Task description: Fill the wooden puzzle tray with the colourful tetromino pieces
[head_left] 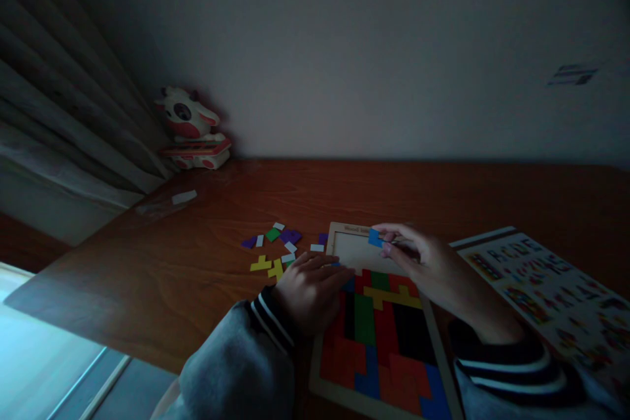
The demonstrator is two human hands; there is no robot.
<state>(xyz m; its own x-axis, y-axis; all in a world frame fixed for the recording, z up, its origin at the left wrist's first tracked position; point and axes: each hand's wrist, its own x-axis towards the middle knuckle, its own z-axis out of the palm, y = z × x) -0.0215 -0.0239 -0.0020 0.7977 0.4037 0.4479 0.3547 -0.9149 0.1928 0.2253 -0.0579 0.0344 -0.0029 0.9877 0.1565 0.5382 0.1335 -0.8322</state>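
My right hand (416, 256) pinches a blue puzzle piece (375, 237) between thumb and fingertips, over the bare upper part of a wooden puzzle board (352, 246). Across the board's left edge lies my left hand (312, 292), palm down with fingers stretched out, its fingertips by a blue piece (349, 285) at the edge of the filled area. Red, green, yellow, black and blue pieces fit together in the lower part, among them a green piece (364, 320) and a black piece (413, 331). My left hand and wrist hide some of the board's left side.
Loose pieces lie left of the board, including yellow ones (260, 264), purple ones (290, 236) and a green one (272, 234). A printed pattern sheet (551, 282) lies on the right. A cow-shaped toy (194, 131) stands at the table's back left, near a curtain (63, 85).
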